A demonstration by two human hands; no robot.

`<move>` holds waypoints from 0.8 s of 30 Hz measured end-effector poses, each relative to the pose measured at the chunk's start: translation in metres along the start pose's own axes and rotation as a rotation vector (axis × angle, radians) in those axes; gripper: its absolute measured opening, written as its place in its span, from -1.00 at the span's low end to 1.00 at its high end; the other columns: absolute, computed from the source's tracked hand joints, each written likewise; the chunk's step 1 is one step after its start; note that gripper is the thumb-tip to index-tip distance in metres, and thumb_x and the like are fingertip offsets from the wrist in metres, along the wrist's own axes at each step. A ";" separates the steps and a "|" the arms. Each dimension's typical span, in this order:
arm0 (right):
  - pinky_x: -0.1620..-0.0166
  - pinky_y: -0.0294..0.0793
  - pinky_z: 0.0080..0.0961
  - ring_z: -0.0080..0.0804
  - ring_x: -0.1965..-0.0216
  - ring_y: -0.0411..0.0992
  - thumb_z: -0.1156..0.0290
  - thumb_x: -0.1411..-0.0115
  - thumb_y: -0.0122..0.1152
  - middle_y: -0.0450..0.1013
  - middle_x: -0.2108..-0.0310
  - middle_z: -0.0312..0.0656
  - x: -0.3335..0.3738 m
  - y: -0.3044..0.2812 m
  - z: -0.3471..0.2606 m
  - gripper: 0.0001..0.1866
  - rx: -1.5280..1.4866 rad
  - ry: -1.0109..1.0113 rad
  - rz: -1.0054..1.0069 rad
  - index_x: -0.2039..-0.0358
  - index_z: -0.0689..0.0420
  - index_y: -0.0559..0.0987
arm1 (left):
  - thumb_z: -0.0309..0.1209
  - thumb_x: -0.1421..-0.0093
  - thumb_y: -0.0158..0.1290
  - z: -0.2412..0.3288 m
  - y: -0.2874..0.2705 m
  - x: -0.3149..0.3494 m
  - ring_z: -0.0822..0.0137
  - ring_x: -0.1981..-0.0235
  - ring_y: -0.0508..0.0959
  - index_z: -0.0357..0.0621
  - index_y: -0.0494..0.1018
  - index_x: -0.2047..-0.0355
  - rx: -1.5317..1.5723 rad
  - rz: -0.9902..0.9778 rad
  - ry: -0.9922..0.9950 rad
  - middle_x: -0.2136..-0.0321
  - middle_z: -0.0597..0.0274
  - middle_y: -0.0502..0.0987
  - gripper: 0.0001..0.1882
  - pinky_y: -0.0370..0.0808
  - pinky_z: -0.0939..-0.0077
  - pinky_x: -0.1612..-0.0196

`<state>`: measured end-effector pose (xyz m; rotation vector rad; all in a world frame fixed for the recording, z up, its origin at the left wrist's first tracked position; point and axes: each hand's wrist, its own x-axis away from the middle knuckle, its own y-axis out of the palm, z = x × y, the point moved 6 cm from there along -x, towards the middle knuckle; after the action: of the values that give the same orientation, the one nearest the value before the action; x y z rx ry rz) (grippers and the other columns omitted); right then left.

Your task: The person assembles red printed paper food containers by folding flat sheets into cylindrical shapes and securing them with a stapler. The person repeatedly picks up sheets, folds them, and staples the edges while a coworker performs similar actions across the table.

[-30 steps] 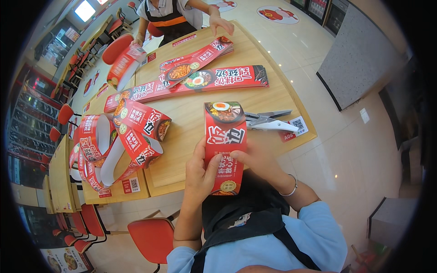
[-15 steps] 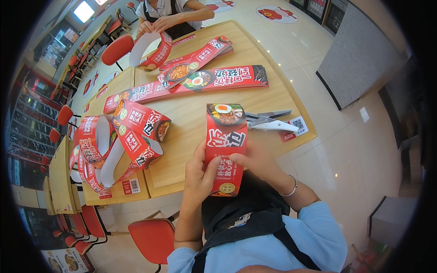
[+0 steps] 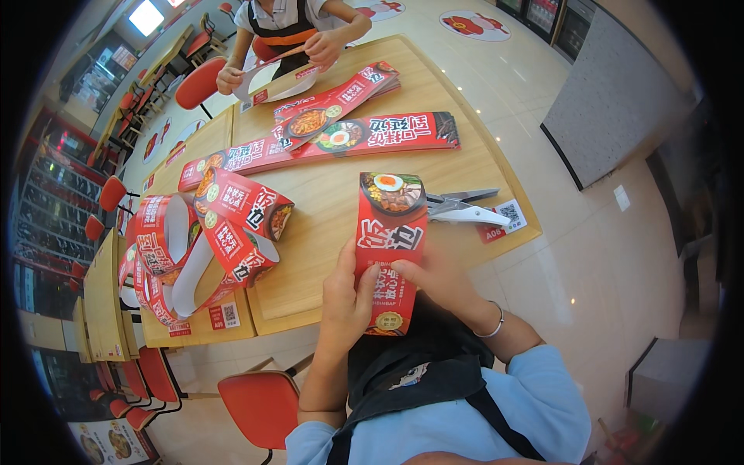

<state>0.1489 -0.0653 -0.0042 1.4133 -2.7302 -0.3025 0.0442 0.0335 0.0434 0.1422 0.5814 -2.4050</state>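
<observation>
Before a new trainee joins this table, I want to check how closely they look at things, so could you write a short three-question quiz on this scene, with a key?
1. True or false: the left hand and the right hand both touch the red band.
2. Which tool lies on the table, partly behind that band?
A. A stapler
B. Scissors
C. A ruler
3. On which side of the red band do the looped bands lie, the person's left or right?

Key:
1. True; both thumbs rest on its front.
2. B.
3. The person's left.
</observation>
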 end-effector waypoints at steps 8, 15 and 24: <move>0.25 0.51 -0.66 -0.65 0.29 0.48 0.46 -0.20 0.22 0.55 0.28 -0.26 -0.001 -0.001 -0.001 -0.79 -0.021 -0.044 0.012 0.17 0.27 0.55 | -0.53 -0.22 0.08 -0.030 0.007 0.006 0.58 0.34 0.53 -0.35 0.45 0.11 0.499 -0.025 -0.313 0.29 0.25 0.59 -0.76 0.48 0.68 0.27; 0.27 0.51 -0.66 -0.66 0.30 0.48 0.46 -0.21 0.21 0.54 0.29 -0.26 0.001 -0.004 0.003 -0.79 0.057 -0.030 0.018 0.18 0.27 0.54 | -0.53 -0.21 0.09 -0.037 0.013 0.006 0.58 0.36 0.53 -0.35 0.48 0.17 0.498 -0.047 -0.322 0.33 0.27 0.59 -0.81 0.49 0.67 0.29; 0.22 0.51 -0.65 -0.64 0.28 0.48 0.45 -0.23 0.18 0.53 0.26 -0.25 0.000 0.000 0.003 -0.75 -0.009 -0.036 0.019 0.11 0.27 0.50 | -0.52 -0.23 0.07 -0.037 0.015 0.006 0.58 0.35 0.53 -0.36 0.47 0.16 0.538 -0.034 -0.323 0.31 0.26 0.59 -0.80 0.49 0.66 0.28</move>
<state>0.1485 -0.0649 -0.0073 1.3918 -2.7658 -0.3429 0.0474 0.0361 0.0026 -0.0311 -0.2181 -2.4904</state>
